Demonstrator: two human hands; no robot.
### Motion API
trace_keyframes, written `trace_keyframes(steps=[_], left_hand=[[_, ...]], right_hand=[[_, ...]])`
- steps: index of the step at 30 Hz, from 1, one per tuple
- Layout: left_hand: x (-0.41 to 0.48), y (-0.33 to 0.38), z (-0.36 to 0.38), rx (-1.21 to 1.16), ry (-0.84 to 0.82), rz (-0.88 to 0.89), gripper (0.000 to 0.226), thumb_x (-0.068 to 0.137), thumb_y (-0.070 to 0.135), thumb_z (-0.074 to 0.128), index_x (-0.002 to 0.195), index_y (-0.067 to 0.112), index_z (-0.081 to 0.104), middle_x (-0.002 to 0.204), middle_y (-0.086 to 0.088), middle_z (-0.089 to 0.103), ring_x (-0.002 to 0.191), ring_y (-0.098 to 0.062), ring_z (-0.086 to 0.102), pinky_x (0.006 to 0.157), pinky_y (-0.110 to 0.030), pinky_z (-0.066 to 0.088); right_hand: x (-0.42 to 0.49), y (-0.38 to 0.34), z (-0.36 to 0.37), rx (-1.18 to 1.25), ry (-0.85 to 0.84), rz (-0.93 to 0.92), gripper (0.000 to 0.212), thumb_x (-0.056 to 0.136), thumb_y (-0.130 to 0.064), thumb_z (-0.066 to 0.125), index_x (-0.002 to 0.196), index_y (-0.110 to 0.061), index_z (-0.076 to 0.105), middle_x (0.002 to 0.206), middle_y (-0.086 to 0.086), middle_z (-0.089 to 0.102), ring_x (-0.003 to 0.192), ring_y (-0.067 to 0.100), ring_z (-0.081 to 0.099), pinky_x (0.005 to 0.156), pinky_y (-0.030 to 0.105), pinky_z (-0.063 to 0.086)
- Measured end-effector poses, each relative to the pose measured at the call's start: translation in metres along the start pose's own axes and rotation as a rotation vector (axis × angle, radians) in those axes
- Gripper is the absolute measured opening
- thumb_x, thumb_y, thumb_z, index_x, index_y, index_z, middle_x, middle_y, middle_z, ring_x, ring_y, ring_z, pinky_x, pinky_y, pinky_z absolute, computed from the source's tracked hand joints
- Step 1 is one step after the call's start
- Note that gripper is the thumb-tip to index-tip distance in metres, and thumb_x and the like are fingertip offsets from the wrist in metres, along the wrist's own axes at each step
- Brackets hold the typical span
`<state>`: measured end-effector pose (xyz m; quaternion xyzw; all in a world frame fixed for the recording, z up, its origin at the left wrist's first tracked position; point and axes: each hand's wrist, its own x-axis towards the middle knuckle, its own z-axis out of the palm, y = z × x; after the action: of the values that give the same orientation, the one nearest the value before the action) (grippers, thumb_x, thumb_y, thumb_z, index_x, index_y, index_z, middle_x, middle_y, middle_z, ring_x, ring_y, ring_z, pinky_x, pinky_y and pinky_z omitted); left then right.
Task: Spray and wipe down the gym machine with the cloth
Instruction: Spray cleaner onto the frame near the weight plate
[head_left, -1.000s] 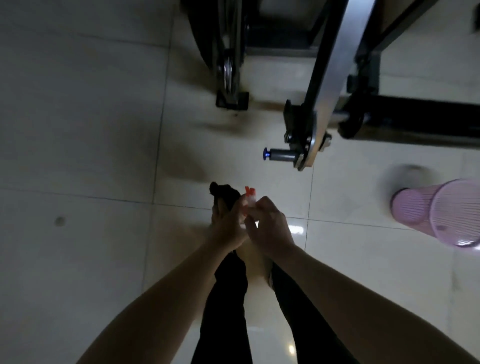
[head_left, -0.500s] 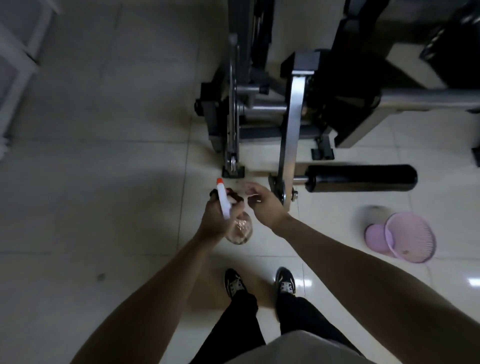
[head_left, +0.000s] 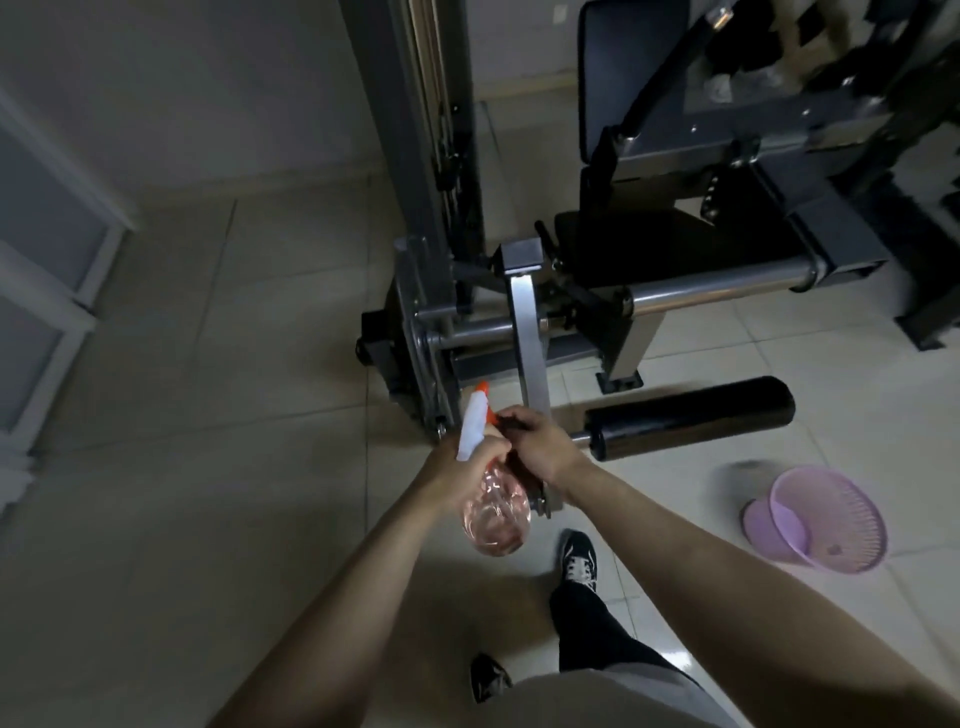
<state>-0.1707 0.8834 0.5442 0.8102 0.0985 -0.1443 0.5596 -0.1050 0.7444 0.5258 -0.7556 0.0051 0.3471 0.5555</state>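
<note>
A lilac mesh basket (head_left: 826, 519) lies tipped on the pale tiled floor (head_left: 218, 364) — white-framed panels (head_left: 47, 249) at left.

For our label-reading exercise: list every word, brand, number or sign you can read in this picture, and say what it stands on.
None can be read.
Spray bottle in the left hand: clear body, white and orange head, no label visible.
Gym machine: no legible plate or sticker; the picture is dark.
Purple basket: no print visible.
Shoe: light markings, too blurred to read.

Clear pinkish spray bottle (head_left: 496, 519) with white-and-orange head; lilac mesh basket (head_left: 831, 519); black roller pad (head_left: 691, 423).
</note>
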Motion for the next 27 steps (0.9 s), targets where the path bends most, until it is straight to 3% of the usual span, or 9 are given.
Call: trace_keyframes(steps=[3, 5, 7, 11, 15, 19, 22, 25, 27], left_hand=[[0.034, 0.023, 0.013, 0.023, -0.019, -0.052, 0.054, 0.1, 0.022, 0.055, 0.146, 0.001, 0.037, 0.076, 0.018, 0.061, 0.075, 0.002, 0.057, 0.073, -0.012, 0.042], [0.052, 0.035, 0.018, -0.06, -0.006, -0.092, 0.064, 0.101, 0.02, 0.052, 0.159, 0.017, 0.024, 0.117, 0.012, 0.066, 0.108, 0.003, 0.059, 0.097, -0.013, 0.042], [0.079, 0.046, 0.019, -0.201, 0.063, -0.147, 0.069, 0.102, 0.016, 0.052, 0.16, 0.034, 0.019, 0.157, 0.009, 0.041, 0.141, -0.006, 0.04, 0.12, -0.031, 0.031], [0.133, 0.062, 0.013, -0.262, 0.163, -0.185, 0.074, 0.091, 0.015, 0.059, 0.148, 0.049, 0.026, 0.13, 0.02, 0.058, 0.128, -0.022, 0.057, 0.114, -0.048, 0.041], [0.176, 0.082, 0.004, -0.34, 0.27, -0.184, 0.055, 0.101, 0.009, 0.049, 0.135, 0.052, 0.042, 0.111, 0.024, 0.065, 0.091, -0.018, 0.07, 0.086, -0.031, 0.057], [0.218, 0.099, -0.025, -0.339, 0.286, -0.224, 0.054, 0.097, 0.014, 0.052, 0.145, 0.039, 0.046, 0.131, 0.006, 0.065, 0.085, -0.019, 0.073, 0.077, -0.03, 0.056], [0.259, 0.112, -0.046, -0.304, 0.219, -0.233, 0.058, 0.095, 0.006, 0.051, 0.142, 0.04, 0.046, 0.121, -0.002, 0.069, 0.08, -0.027, 0.07, 0.077, -0.037, 0.057], [0.3, 0.118, -0.065, -0.293, 0.126, -0.319, 0.045, 0.089, 0.005, 0.058, 0.122, 0.036, 0.06, 0.121, -0.007, 0.068, 0.084, -0.029, 0.068, 0.074, -0.037, 0.056], [0.326, 0.117, -0.073, -0.317, 0.092, -0.389, 0.05, 0.088, 0.001, 0.059, 0.128, 0.03, 0.06, 0.122, -0.007, 0.066, 0.087, -0.028, 0.066, 0.067, -0.034, 0.056]], right_hand=[[0.029, -0.004, -0.03, 0.096, 0.178, 0.019, 0.026, 0.099, -0.013, 0.049, 0.106, -0.022, 0.073, 0.099, 0.001, 0.074, 0.093, 0.017, 0.07, 0.089, 0.035, 0.058], [0.055, -0.003, -0.052, 0.13, 0.346, 0.038, 0.028, 0.098, -0.01, 0.045, 0.109, -0.016, 0.07, 0.102, 0.007, 0.073, 0.097, 0.024, 0.069, 0.094, 0.042, 0.055], [0.09, -0.006, -0.08, 0.217, 0.445, 0.091, 0.026, 0.097, -0.016, 0.044, 0.112, -0.014, 0.065, 0.106, 0.013, 0.071, 0.1, 0.033, 0.067, 0.094, 0.047, 0.054], [0.145, -0.021, -0.105, 0.48, 0.324, 0.198, 0.029, 0.088, -0.024, 0.044, 0.104, -0.032, 0.066, 0.107, 0.012, 0.072, 0.095, 0.036, 0.069, 0.087, 0.05, 0.058], [0.155, -0.084, -0.107, 0.518, 0.227, 0.128, 0.028, 0.095, -0.019, 0.043, 0.109, -0.028, 0.065, 0.109, 0.011, 0.07, 0.102, 0.031, 0.066, 0.096, 0.049, 0.053], [0.198, -0.129, -0.124, 0.38, 0.439, 0.018, 0.026, 0.093, -0.022, 0.04, 0.108, -0.02, 0.062, 0.113, 0.015, 0.066, 0.106, 0.034, 0.062, 0.099, 0.049, 0.049], [0.232, -0.156, -0.144, 0.242, 0.562, 0.001, 0.031, 0.098, -0.014, 0.041, 0.125, -0.005, 0.054, 0.126, 0.021, 0.057, 0.115, 0.037, 0.056, 0.103, 0.046, 0.046], [0.26, -0.17, -0.164, 0.181, 0.618, 0.024, 0.035, 0.097, -0.008, 0.042, 0.131, -0.006, 0.052, 0.133, 0.018, 0.051, 0.116, 0.036, 0.055, 0.103, 0.042, 0.046], [0.275, -0.169, -0.172, 0.09, 0.615, 0.047, 0.038, 0.096, -0.007, 0.044, 0.133, -0.006, 0.051, 0.138, 0.02, 0.047, 0.118, 0.039, 0.054, 0.106, 0.044, 0.044]])
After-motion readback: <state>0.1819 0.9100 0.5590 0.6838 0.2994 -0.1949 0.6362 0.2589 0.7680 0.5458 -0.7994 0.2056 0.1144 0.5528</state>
